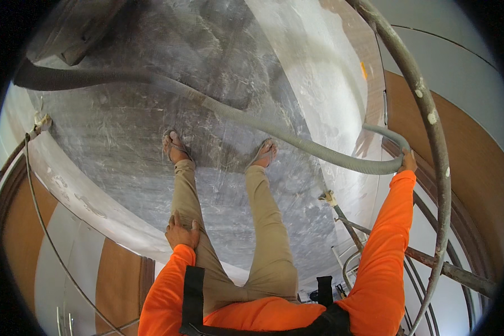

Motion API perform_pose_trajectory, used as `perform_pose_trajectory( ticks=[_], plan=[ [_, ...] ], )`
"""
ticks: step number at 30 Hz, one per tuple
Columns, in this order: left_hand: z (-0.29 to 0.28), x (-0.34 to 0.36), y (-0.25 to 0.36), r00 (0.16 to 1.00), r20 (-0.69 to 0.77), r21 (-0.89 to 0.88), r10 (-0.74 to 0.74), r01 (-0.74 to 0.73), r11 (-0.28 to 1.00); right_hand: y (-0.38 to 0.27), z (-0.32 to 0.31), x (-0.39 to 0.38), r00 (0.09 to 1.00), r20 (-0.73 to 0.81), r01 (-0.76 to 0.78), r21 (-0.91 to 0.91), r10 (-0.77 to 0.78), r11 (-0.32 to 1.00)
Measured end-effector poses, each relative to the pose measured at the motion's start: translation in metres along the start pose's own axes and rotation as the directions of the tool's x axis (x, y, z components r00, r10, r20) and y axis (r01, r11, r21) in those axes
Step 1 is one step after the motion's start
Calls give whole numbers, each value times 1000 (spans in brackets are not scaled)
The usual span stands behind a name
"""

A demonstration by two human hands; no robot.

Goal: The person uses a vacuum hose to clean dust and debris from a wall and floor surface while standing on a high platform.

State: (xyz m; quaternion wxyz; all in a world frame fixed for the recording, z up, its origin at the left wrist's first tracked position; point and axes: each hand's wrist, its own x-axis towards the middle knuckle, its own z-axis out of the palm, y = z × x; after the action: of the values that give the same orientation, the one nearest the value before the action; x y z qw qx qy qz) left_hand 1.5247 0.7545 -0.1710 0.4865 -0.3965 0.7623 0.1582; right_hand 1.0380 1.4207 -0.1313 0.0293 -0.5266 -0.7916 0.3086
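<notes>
My right hand [409,162] is out at the right, its fingers wrapped round a grey ribbed hose [297,143]. The hose runs from the upper left, across in front of my feet, and bends back on itself at that hand. What lies beyond the bend is partly hidden. My left hand [182,232] holds nothing and rests on the leg of my tan trousers [271,238] near the knee, fingers somewhat apart. Both feet, in flip-flops [187,150], stand apart on a dusty, scuffed grey surface [224,117].
A paint-spotted metal pole [431,112] curves down the right side, with a rusty crossbar [451,271] below it. A cable [47,238] hangs at the left. Brown-and-white panels [75,252] flank both sides. A dark bulky shape [73,31] is at the upper left.
</notes>
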Motion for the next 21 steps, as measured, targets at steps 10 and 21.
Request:
perform_pose_trajectory(
  ticks=[10,21],
  plan=[
    [-4,0,-10,999,8,-55,-31,31,998,-134,100,-121,989,-2,145,1,-145,989],
    [-17,3,-17,999,44,-72,-31,34,997,-210,187,-97,799,265,590,-174,-540,788]
  ],
)
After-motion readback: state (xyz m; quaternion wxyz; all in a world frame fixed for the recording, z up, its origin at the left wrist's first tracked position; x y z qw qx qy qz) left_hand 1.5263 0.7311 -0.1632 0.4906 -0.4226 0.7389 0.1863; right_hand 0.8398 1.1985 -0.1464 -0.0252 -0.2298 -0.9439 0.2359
